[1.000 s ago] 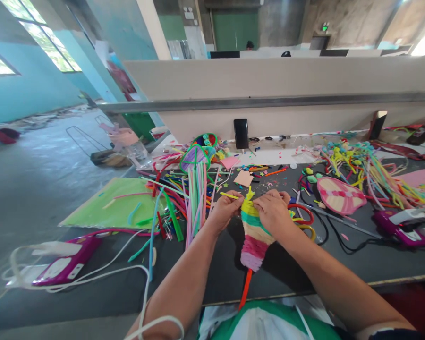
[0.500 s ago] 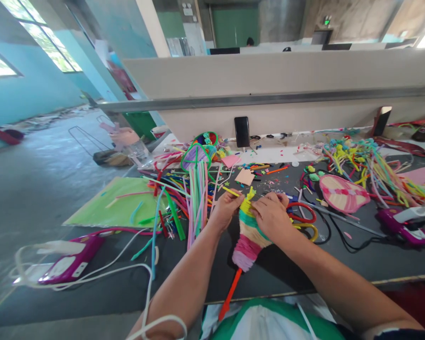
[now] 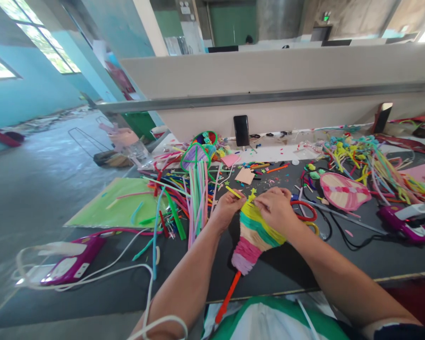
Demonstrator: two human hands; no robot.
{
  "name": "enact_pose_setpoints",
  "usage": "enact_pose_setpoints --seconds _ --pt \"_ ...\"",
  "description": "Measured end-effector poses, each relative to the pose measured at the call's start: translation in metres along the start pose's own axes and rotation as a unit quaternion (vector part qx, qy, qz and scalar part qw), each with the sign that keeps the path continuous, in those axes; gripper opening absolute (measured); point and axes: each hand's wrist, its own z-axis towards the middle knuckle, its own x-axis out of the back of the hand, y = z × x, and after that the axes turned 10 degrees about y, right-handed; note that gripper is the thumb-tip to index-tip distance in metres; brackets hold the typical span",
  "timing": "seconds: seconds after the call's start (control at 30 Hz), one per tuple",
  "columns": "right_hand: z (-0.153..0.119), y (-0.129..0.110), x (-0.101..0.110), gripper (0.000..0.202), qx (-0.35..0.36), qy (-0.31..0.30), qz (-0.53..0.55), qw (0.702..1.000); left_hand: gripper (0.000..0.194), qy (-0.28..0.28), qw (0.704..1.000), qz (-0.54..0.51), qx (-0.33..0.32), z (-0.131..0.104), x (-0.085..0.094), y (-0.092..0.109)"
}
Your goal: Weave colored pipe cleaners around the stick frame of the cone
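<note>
In the head view, my left hand (image 3: 228, 209) was closed in a pinch on a short yellow strip (image 3: 233, 191), whose free end pointed up and away from me. My right hand (image 3: 276, 211) lay over the upper right part of a striped fuzzy piece (image 3: 252, 231), fingers bent at its yellow end; whether they were clamped on it I could not tell. The two hands were apart, one on either side of that end. The striped piece was between my forearms above the dark tabletop (image 3: 109, 302), banded yellow, teal, cream, deep pink and lilac (the lilac end nearest me), with an orange-red strip (image 3: 227, 298) extending from it towards my body. A red loop (image 3: 315, 210) was noted just beside my right hand, and a pink-edged oval piece (image 3: 344, 191) farther right. To the left were a bundle of pastel strips (image 3: 198, 198), a green sheet (image 3: 116, 208) and a purple power strip (image 3: 72, 264). A dark phone (image 3: 241, 131) stood against the pale partition (image 3: 212, 120).
</note>
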Motion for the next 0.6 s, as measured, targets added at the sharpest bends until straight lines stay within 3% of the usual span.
enact_pose_setpoints --seconds 0.1,0.17,0.27,0.33,0.5,0.6 --pt "0.015 0.012 0.013 0.020 -0.077 0.015 0.033 0.996 0.030 -0.023 1.000 0.006 0.006 -0.003 -0.004 -0.001" --pt "0.022 0.023 0.014 0.025 -0.127 -0.051 0.107 0.985 0.030 -0.042 0.999 0.007 0.016 -0.006 -0.008 -0.001" --pt "0.023 0.041 0.007 0.035 -0.193 -0.192 0.256 0.928 0.031 -0.069 0.997 0.018 0.036 -0.011 -0.013 -0.002" --pt "0.020 0.050 0.002 0.035 -0.204 -0.243 0.305 0.898 0.031 -0.082 0.995 0.030 0.044 -0.013 -0.015 -0.002" --pt "0.012 0.057 0.001 0.040 -0.192 -0.251 0.303 0.899 0.029 -0.092 0.993 0.024 0.066 -0.016 -0.018 -0.001" --pt "0.011 0.055 0.001 0.038 -0.198 -0.277 0.350 0.873 0.029 -0.088 0.994 0.020 0.069 -0.016 -0.019 -0.002"
